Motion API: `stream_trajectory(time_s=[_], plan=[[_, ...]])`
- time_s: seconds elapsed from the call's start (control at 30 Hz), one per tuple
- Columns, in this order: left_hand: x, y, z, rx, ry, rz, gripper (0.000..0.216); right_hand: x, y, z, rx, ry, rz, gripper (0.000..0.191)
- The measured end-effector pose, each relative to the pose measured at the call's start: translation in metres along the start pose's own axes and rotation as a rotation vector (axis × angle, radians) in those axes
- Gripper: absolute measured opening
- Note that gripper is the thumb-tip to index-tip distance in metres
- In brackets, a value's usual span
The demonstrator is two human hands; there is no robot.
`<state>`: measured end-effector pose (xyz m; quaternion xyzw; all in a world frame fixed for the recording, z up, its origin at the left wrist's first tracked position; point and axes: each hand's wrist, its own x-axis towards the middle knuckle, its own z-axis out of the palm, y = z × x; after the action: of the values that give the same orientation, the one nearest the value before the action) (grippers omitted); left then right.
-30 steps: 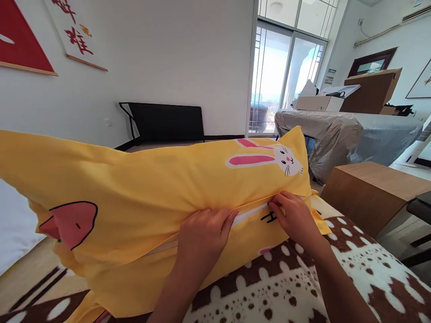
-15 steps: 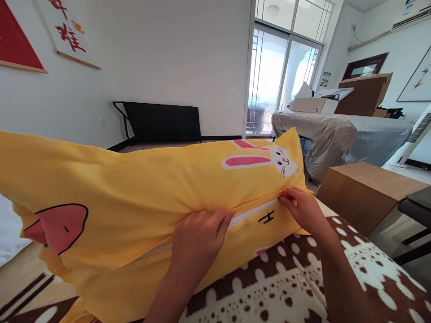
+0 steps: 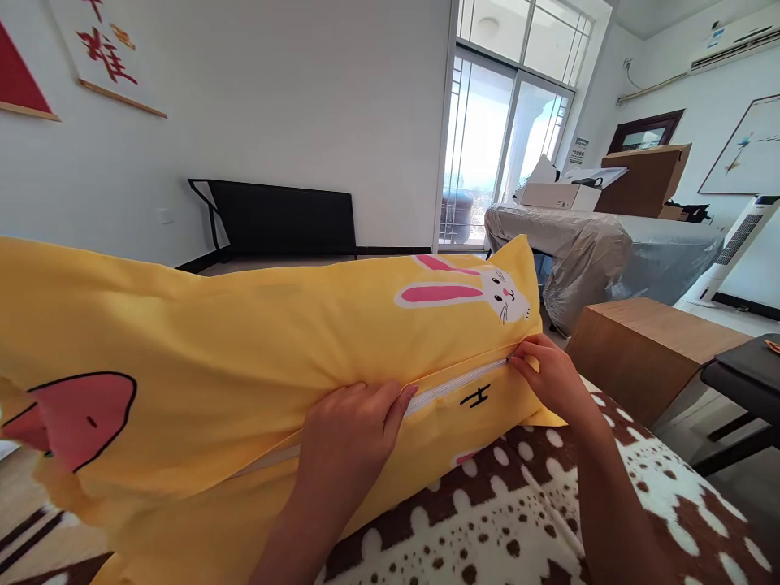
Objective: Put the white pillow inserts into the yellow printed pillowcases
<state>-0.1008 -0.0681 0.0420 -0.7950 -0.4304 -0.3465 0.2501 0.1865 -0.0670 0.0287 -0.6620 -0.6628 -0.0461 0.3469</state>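
We are holding a long yellow pillow (image 3: 231, 341) crosswise in front of us, its length running from 9 o'clock to about 2 o'clock. Its lower edge is resting on the brown-and-white blanket (image 3: 524, 504) at 6 o'clock.

Our right hand (image 3: 548, 380) is sitting at the 3 o'clock end of the pillow, just below the printed bunny (image 3: 481, 291). Its grip is pinched together on the end of the white zipper (image 3: 457, 383), though the fingertips are hiding the pull itself.

Our left hand (image 3: 350, 439) is lying on the cloth near 6 o'clock with its fingertips touching the zipper line. We cannot tell whether its grip is closing on the fabric, because the thumb is out of sight.

We are judging the pillow to be light, soft and bulky. It is sagging and bulging where we press, and the smooth cover is likely sliding over the filling. For that reason we are taking hold along the firmer zipper seam rather than on the loose cloth. A wooden cabinet (image 3: 646, 341) is standing apart at 3 o'clock.
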Motion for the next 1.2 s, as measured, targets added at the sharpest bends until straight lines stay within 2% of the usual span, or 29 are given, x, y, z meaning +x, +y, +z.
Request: stream_trajectory(time_s=[0.33,0.67,0.83,1.0,1.2], plan=[[-0.001,-0.001,0.001,0.006,0.002,0.002,0.041,0.0,0.003,-0.003,-0.038,0.065,0.048,0.019],[-0.001,-0.003,0.002,0.019,-0.041,-0.007,0.041,0.007,0.006,-0.001,0.047,0.162,0.1,0.016],[-0.002,-0.003,0.002,0.023,-0.031,-0.006,0.04,0.007,0.009,0.001,0.013,0.156,0.099,0.016],[-0.003,-0.003,0.002,0.025,-0.013,-0.004,0.042,0.008,0.019,0.004,-0.055,0.259,0.103,0.016],[-0.001,-0.002,0.004,0.022,-0.013,0.005,0.041,0.009,0.024,0.007,-0.1,0.251,0.139,0.018]])
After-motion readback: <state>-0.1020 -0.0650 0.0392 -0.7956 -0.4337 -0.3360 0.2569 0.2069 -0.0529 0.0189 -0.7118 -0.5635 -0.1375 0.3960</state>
